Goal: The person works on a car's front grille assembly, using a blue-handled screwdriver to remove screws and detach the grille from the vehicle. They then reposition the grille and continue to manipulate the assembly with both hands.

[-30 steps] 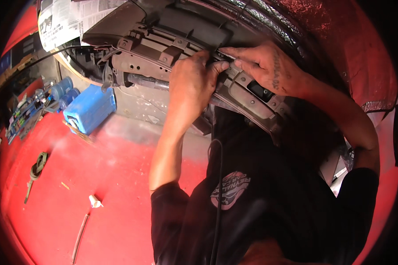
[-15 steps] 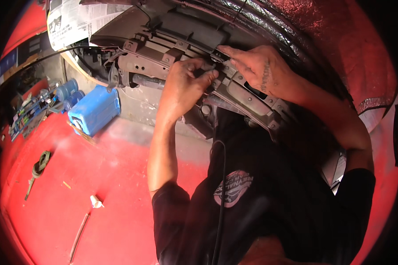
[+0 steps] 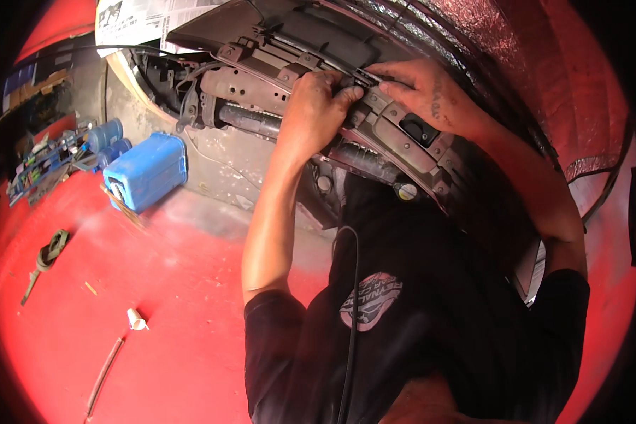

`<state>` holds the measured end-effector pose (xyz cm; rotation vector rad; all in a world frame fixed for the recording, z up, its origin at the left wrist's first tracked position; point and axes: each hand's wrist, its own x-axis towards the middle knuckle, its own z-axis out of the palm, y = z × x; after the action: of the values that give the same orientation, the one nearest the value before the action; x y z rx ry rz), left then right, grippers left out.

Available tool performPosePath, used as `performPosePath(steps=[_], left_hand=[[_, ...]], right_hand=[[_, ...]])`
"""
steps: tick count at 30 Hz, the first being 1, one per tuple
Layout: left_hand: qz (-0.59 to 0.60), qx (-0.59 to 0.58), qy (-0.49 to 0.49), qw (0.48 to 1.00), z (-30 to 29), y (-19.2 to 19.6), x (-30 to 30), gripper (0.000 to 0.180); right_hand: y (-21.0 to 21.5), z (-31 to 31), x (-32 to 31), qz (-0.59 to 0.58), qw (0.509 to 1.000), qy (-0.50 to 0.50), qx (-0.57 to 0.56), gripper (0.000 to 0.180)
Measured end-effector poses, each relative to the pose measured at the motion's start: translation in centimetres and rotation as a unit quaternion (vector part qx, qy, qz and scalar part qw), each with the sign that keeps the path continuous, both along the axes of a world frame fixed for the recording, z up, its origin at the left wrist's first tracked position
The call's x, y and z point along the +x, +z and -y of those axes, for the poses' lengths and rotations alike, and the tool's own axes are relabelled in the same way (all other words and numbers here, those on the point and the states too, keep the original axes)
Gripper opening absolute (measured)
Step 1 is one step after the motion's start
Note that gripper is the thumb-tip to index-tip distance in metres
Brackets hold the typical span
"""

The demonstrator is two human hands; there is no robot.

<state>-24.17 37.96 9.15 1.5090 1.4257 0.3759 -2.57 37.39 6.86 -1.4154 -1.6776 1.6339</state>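
Both my hands work at the top of a dusty grey-brown car front panel with bolts and cut-outs. My left hand is closed, thumb and curled fingers meeting at a small dark fitting on the panel. From the other side, my right hand reaches the same spot, fingers bent and thumb tucked in near their tips. Whatever either hand pinches is hidden by the fingers. A dark oblong opening lies just below my right hand.
Newspaper covers the car at upper left. Silvery, wrinkled sheeting runs along upper right. On the red floor are a blue jerrycan, a white cup, a thin stick and a knotted strap.
The view has shifted slightly. My right hand's fingers and thumb have come closer together at the fitting. Below the panel, a round yellowish cap has come into sight.
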Motion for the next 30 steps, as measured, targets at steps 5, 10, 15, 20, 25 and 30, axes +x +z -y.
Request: performPosePath(steps=[5, 10, 15, 20, 25, 30], left_hand=[[0.012, 0.015, 0.01, 1.0, -0.2, -0.7, -1.6, 0.022], [0.011, 0.009, -0.028, 1.0, 0.0, -1.2, -0.9, 0.021], [0.023, -0.012, 0.005, 1.0, 0.2, -1.0, -0.5, 0.018], [0.045, 0.076, -0.027, 0.996, 0.4, -2.7, -1.0, 0.019], [0.029, 0.136, -0.047, 0.989, 0.2, -2.5, -1.7, 0.019], [0.145, 0.057, 0.048, 0.987, 1.3, -0.1, -3.0, 0.023]], right_hand=[[-0.8, 0.1, -0.5, 0.042, 0.996, -0.01, 0.079, 0.033], [-0.6, 0.1, -1.2, 0.062, 0.989, -0.005, 0.131, 0.028], [-1.5, 0.1, -1.1, 0.047, 0.983, 0.006, 0.177, 0.027], [-1.6, 0.4, -1.2, 0.055, 0.989, 0.009, 0.14, 0.028], [-1.7, 0.6, -1.3, 0.048, 0.991, -0.018, 0.124, 0.032], [0.0, 0.3, -1.5, -0.011, 0.992, -0.048, 0.114, 0.032]])
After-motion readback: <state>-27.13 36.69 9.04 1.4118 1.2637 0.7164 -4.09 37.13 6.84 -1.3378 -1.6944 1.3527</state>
